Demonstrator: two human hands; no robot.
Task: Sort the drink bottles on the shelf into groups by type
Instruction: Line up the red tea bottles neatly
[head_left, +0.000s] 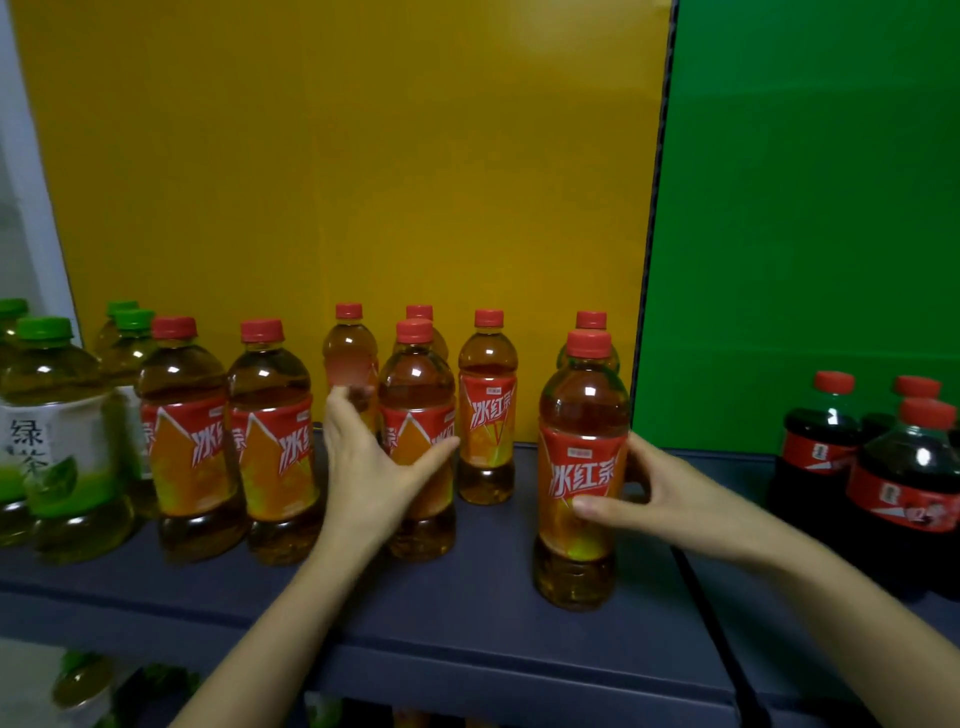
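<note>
Head view is showing the right hand (657, 496) curling thumb and fingers around a clear plastic iced tea bottle (579, 473) with a glossy orange label and ribbed red cap. The left hand (371, 467) is spreading open against another such bottle (418, 441), gripping nothing. Green tea bottles (57, 441) are standing left, dark cola bottles (904, 493) right, all on a matte dark blue shelf (467, 623) backed by yellow (337, 156) and green panels (810, 208).
</note>
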